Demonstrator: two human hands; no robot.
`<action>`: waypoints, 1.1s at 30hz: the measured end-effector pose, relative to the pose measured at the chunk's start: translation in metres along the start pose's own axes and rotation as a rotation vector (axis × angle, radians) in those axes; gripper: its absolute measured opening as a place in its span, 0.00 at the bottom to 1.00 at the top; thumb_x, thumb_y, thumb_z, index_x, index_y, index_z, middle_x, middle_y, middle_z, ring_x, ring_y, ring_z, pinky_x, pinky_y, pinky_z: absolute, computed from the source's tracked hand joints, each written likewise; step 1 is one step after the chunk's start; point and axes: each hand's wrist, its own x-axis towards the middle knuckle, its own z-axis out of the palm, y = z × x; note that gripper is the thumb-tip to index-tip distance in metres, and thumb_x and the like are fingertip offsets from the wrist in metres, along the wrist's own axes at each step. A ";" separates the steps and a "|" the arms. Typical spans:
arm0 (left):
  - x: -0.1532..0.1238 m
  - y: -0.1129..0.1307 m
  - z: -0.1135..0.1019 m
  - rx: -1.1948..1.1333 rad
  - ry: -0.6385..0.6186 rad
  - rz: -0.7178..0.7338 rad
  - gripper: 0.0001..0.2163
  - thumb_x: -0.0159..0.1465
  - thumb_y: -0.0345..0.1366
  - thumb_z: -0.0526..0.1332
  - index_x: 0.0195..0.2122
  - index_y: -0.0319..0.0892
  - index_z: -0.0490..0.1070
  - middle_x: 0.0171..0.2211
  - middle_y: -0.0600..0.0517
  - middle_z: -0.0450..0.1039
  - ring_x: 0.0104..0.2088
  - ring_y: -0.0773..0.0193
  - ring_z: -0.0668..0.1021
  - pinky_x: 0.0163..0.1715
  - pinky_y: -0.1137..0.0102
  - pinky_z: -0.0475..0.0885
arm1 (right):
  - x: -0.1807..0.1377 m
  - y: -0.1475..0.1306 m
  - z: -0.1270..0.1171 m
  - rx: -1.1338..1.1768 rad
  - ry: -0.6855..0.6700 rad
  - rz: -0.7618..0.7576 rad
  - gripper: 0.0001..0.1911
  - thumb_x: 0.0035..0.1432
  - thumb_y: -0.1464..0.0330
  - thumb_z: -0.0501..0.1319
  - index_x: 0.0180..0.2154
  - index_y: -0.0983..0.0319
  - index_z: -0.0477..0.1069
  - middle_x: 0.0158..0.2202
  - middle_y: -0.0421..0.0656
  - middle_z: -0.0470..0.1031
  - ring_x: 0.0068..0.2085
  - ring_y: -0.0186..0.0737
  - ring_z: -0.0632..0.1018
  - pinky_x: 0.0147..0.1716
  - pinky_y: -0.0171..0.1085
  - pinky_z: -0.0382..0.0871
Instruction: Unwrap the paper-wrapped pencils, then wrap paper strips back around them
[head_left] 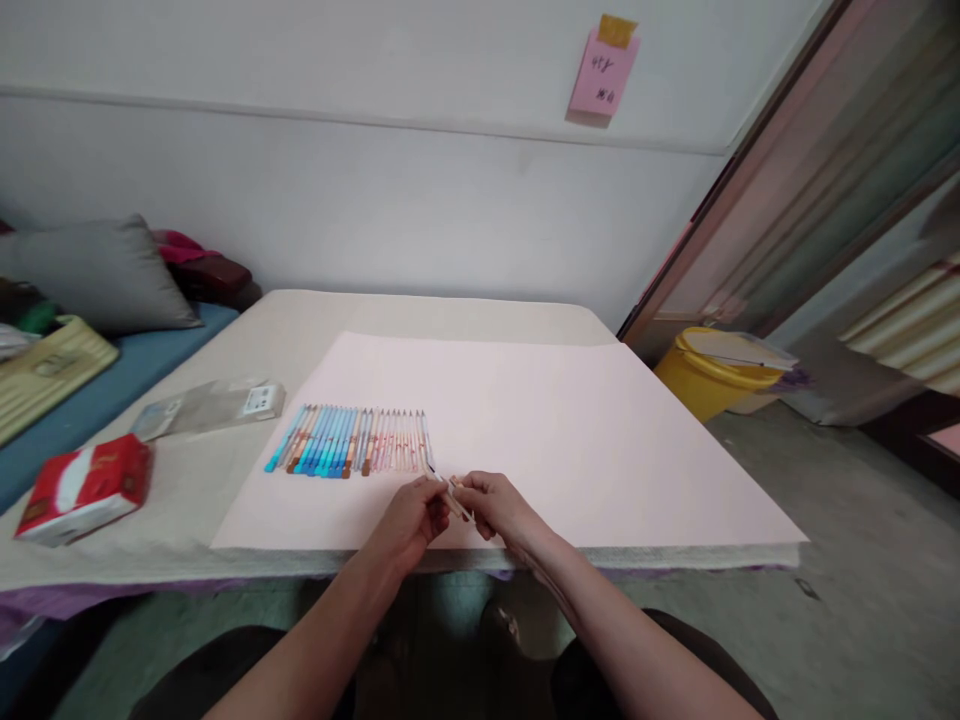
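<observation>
My left hand [417,512] is closed, with thumb and fingertips pinching a slim pale pen [463,511] near the table's front edge. The pen slants, with its dark tip at the upper left and its light end at the lower right. My right hand [491,503] is closed on the same pen, its fingertips meeting the left ones; part of the pen is hidden by the fingers. Just beyond my left hand, several slim pens [349,440] lie side by side in a row, blue and brown on the left, pale pink on the right.
A large pale pink sheet [540,420] covers much of the cloth-topped table. On the left lie a clear plastic wrapper [214,408] and a red tissue pack [86,488]. A yellow bucket [690,380] stands right of the table. A white wall [450,210] rises behind.
</observation>
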 end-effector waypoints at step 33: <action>0.003 -0.011 0.004 0.069 -0.103 0.097 0.08 0.52 0.35 0.65 0.30 0.36 0.70 0.27 0.49 0.73 0.24 0.70 0.74 0.25 0.75 0.68 | 0.003 -0.008 -0.013 -0.349 -0.254 -0.072 0.05 0.49 0.74 0.54 0.30 0.64 0.67 0.25 0.37 0.68 0.20 0.27 0.69 0.18 0.27 0.63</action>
